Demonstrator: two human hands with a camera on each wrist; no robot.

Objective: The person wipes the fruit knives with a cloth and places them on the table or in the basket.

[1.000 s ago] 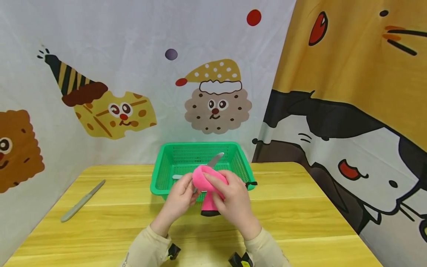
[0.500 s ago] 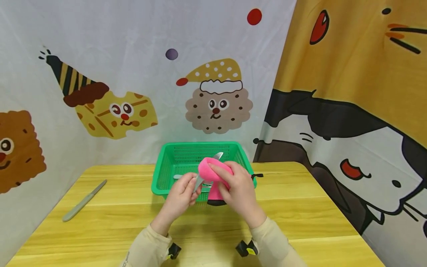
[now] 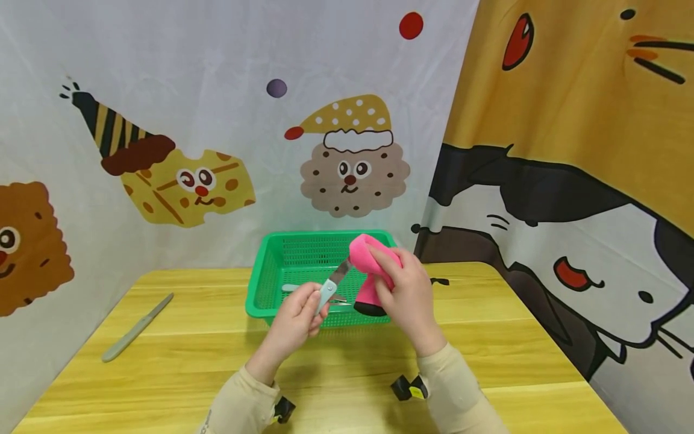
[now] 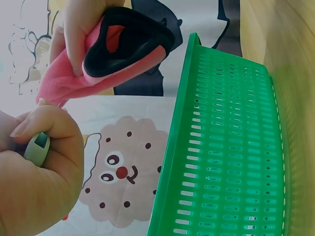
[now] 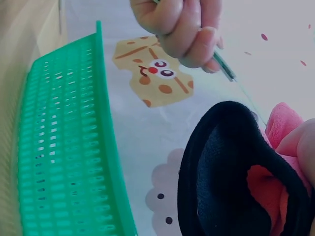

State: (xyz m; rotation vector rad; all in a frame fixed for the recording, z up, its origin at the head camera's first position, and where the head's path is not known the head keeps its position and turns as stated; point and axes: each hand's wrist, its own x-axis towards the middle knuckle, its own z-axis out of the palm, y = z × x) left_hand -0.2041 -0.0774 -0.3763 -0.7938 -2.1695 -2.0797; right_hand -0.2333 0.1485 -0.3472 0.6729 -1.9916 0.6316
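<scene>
In the head view my left hand grips the pale blue handle of a small knife, its blade pointing up and to the right. My right hand pinches a folded pink cloth with a black-edged opening, and the cloth covers the blade's tip. Both hands are raised over the near side of the green basket. In the left wrist view the butt of the knife handle pokes out of the curled fingers. The right wrist view looks into the black lining of the cloth.
Inside the basket lie a pale-handled utensil and some thin metal pieces. A second knife with a grey-green handle lies on the wooden table at the left. A printed curtain hangs behind.
My right hand has slid the pink cloth up and right along the blade towards its tip, baring the lower blade and handle. My left hand stays nearly in place.
</scene>
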